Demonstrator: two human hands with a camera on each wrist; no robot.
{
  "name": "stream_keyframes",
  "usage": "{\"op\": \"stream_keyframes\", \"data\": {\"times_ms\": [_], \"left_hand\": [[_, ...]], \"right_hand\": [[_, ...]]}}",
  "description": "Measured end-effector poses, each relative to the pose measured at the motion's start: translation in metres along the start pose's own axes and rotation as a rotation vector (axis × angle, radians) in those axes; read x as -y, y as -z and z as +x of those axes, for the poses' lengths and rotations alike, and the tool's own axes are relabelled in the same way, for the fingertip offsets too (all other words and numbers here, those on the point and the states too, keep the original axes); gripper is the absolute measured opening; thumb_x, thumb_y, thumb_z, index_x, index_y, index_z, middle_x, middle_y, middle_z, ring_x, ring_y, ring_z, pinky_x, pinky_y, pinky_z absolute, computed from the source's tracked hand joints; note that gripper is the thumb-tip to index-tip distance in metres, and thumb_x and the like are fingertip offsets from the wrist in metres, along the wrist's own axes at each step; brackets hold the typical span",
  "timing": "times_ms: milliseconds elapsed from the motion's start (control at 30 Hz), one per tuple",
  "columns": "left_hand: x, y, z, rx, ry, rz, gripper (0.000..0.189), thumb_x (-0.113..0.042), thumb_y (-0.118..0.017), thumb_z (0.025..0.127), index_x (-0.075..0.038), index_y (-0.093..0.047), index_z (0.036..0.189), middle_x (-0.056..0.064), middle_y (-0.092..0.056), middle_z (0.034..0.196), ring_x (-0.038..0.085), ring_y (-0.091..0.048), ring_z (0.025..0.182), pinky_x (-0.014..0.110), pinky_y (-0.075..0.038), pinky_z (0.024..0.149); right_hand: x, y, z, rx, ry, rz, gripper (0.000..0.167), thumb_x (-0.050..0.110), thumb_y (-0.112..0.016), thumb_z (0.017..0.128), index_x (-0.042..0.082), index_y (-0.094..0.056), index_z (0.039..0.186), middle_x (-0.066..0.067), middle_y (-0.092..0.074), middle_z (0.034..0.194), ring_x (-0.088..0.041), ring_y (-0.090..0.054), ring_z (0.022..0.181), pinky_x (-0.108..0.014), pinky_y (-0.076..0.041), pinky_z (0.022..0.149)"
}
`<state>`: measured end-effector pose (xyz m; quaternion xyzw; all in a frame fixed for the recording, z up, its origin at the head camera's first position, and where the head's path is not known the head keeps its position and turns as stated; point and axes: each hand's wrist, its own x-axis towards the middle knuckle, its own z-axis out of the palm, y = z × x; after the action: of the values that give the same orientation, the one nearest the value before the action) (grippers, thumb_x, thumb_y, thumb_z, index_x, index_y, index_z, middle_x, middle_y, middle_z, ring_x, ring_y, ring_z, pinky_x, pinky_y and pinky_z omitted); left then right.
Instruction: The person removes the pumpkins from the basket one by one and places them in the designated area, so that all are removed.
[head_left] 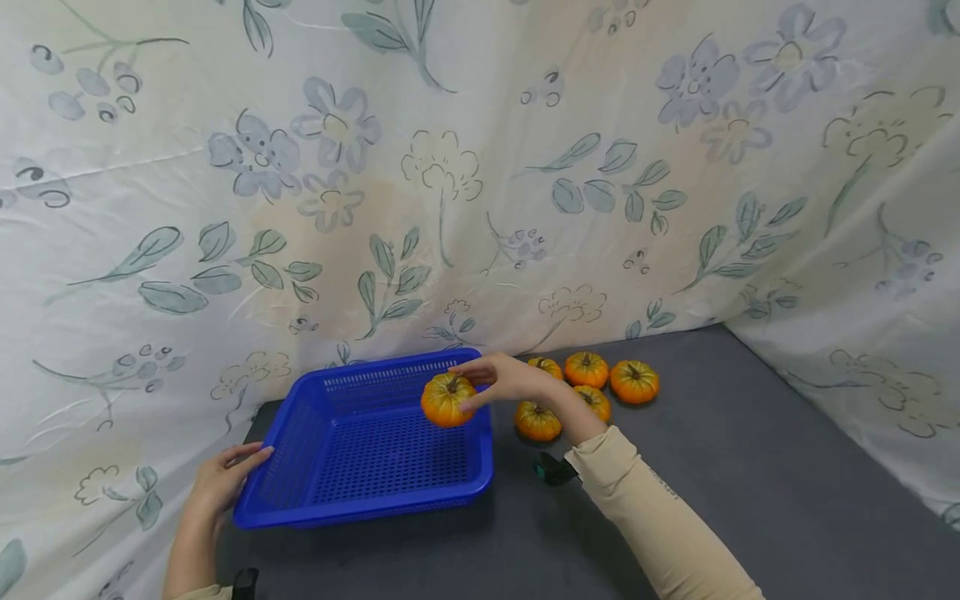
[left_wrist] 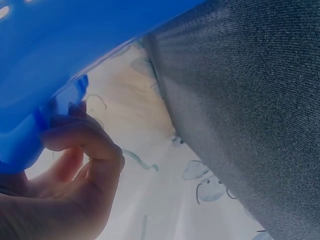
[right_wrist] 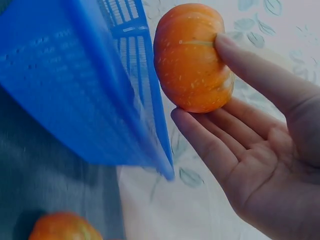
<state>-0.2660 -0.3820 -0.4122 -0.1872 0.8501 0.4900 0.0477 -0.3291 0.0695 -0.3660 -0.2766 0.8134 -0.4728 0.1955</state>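
A blue plastic basket (head_left: 367,507) with slotted walls and a perforated floor stands on the dark table. My left hand (head_left: 217,482) grips its left rim; in the left wrist view the fingers (left_wrist: 80,135) curl under the blue edge. Over the basket's right side, my right hand (head_left: 510,379) pinches a small orange pumpkin (head_left: 446,402) between thumb and fingers. The right wrist view shows the thumb on one side of this pumpkin (right_wrist: 192,65) and fingertips on the other, beside the basket wall (right_wrist: 55,70). No other pumpkin shows inside the basket.
Several more small pumpkins (head_left: 634,382) lie grouped on the dark table (head_left: 720,467), right of the basket. Floral cloth (head_left: 480,208) hangs behind the table and along its sides. A dark device (head_left: 553,469) sits at the right wrist.
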Motion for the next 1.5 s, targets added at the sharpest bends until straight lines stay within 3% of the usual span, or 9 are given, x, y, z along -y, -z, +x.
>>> {"op": "stream_keyframes", "data": {"times_ms": [133, 500, 600, 800, 900, 1167, 1300, 1500], "left_hand": [[0.001, 0.001, 0.000, -0.004, -0.014, 0.011, 0.082, -0.042, -0.065, 0.092, 0.009, -0.032, 0.146, 0.014, -0.067, 0.103, 0.006, -0.063, 0.076, 0.029, -0.056, 0.069], [0.006, 0.001, 0.001, -0.019, 0.003, 0.027, 0.084, -0.045, -0.066, 0.090, 0.009, -0.032, 0.145, 0.034, -0.057, 0.121, 0.007, -0.062, 0.078, 0.031, -0.056, 0.070], [0.006, 0.001, -0.001, -0.011, 0.000, 0.021, 0.084, -0.044, -0.066, 0.090, 0.010, -0.033, 0.145, 0.031, -0.061, 0.116, 0.007, -0.062, 0.078, 0.031, -0.056, 0.070], [0.006, 0.002, -0.001, -0.006, 0.003, -0.002, 0.083, -0.043, -0.067, 0.090, 0.009, -0.033, 0.145, 0.004, -0.068, 0.094, 0.006, -0.063, 0.075, 0.029, -0.056, 0.067], [0.006, 0.002, -0.001, -0.009, 0.007, -0.018, 0.083, -0.042, -0.068, 0.090, 0.009, -0.032, 0.145, 0.000, -0.067, 0.091, 0.006, -0.063, 0.073, 0.029, -0.056, 0.067], [0.003, 0.002, -0.002, -0.004, 0.005, -0.013, 0.083, -0.043, -0.067, 0.090, 0.009, -0.032, 0.146, 0.000, -0.066, 0.092, 0.006, -0.062, 0.074, 0.030, -0.056, 0.068], [0.002, 0.002, 0.000, -0.006, 0.003, -0.009, 0.084, -0.045, -0.066, 0.090, 0.008, -0.032, 0.146, 0.006, -0.067, 0.097, 0.006, -0.062, 0.075, 0.030, -0.057, 0.068], [0.002, 0.000, 0.002, -0.025, 0.005, -0.003, 0.083, -0.045, -0.067, 0.090, 0.008, -0.033, 0.145, 0.016, -0.066, 0.103, 0.007, -0.062, 0.075, 0.031, -0.057, 0.067]], "right_hand": [[-0.008, 0.009, -0.017, -0.056, -0.006, 0.035, 0.063, 0.023, -0.075, 0.087, 0.016, -0.049, 0.144, -0.007, -0.048, 0.149, -0.028, -0.045, 0.139, -0.044, -0.038, 0.113], [-0.033, 0.027, -0.059, -0.177, -0.045, 0.025, 0.066, 0.032, -0.075, 0.086, 0.019, -0.048, 0.144, -0.009, -0.045, 0.151, -0.032, -0.041, 0.141, -0.051, -0.034, 0.114], [-0.044, 0.032, -0.071, -0.199, -0.070, 0.018, 0.068, 0.035, -0.075, 0.085, 0.019, -0.047, 0.145, -0.010, -0.044, 0.152, -0.034, -0.039, 0.142, -0.052, -0.033, 0.114], [-0.064, 0.046, -0.095, -0.233, -0.084, 0.034, 0.070, 0.035, -0.073, 0.087, 0.015, -0.043, 0.147, -0.017, -0.038, 0.154, -0.039, -0.036, 0.142, -0.055, -0.032, 0.114], [-0.072, 0.054, -0.106, -0.263, -0.103, 0.046, 0.071, 0.035, -0.072, 0.088, 0.013, -0.042, 0.148, -0.019, -0.036, 0.155, -0.041, -0.035, 0.142, -0.056, -0.032, 0.113], [-0.100, 0.068, -0.137, -0.371, -0.218, 0.060, 0.078, 0.040, -0.073, 0.086, 0.012, -0.037, 0.150, -0.020, -0.034, 0.156, -0.041, -0.034, 0.142, -0.056, -0.035, 0.112], [-0.109, 0.071, -0.147, -0.399, -0.281, 0.079, 0.084, 0.044, -0.073, 0.085, 0.012, -0.034, 0.152, -0.021, -0.031, 0.157, -0.042, -0.032, 0.143, -0.057, -0.033, 0.113], [-0.124, 0.073, -0.160, -0.413, -0.311, 0.063, 0.082, 0.044, -0.071, 0.087, 0.011, -0.033, 0.152, -0.023, -0.029, 0.157, -0.044, -0.033, 0.142, -0.058, -0.033, 0.112]]}}
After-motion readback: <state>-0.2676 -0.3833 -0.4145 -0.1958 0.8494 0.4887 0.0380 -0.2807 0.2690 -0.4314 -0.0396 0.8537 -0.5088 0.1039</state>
